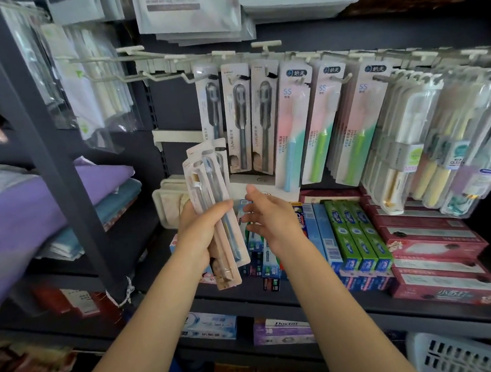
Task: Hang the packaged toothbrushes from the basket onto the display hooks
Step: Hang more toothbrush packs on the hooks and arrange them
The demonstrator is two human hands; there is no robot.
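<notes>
Several flat carded toothbrush packs (pixel 215 214) gripped in left hand (pixel 200 230); right hand (pixel 265 216) beside, fingers loosely spread, empty. White wire display hooks (pixel 171 74) above, green toothpaste boxes (pixel 357 235) below, white slotted plastic basket (pixel 463 353) bottom-right.

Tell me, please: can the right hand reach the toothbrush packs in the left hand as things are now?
Probably yes. The right hand is open, holds nothing, and is just beside the toothbrush packs that the left hand grips. Nothing lies between them.
</notes>
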